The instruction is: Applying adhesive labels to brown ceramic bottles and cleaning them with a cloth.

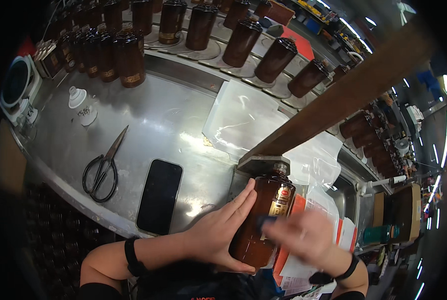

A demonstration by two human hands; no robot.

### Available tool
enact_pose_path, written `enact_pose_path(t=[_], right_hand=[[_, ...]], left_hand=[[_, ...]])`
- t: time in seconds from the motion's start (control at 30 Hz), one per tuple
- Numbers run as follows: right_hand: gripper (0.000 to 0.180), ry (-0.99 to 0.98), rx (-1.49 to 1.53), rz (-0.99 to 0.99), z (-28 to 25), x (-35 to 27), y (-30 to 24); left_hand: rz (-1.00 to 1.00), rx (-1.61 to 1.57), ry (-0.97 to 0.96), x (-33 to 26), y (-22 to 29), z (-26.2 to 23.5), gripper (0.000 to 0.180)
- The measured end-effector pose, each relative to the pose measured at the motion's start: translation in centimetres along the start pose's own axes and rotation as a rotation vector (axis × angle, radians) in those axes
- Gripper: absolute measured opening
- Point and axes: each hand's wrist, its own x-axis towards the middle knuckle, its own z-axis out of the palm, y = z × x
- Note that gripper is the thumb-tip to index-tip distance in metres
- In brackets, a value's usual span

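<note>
A person's left hand [218, 227] cups a dark brown glass bottle [263, 222], fingers pressed together along its side, at the near edge of the steel surface [153, 120]. The blurred right hand [303, 235] crosses the bottle's front; its fingers cannot be made out. Right of a black phone [159, 196], the bottle looks heavy, slick and breakable, best gripped around the body.
</note>
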Motion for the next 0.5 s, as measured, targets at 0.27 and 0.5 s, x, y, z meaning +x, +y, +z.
enact_pose_path(t=[0.27, 0.5], right_hand=[[0.020, 0.019, -0.012, 0.501, -1.3, 2.5, 1.2], [0.033, -0.188, 0.498, 0.438, -0.7, 1.6, 1.4]], left_hand=[[-0.040, -0.001, -0.016, -0.5, -0.4, -0.3, 0.141], [-0.026, -0.009, -0.013, -0.5, -0.3, -0.2, 0.140]])
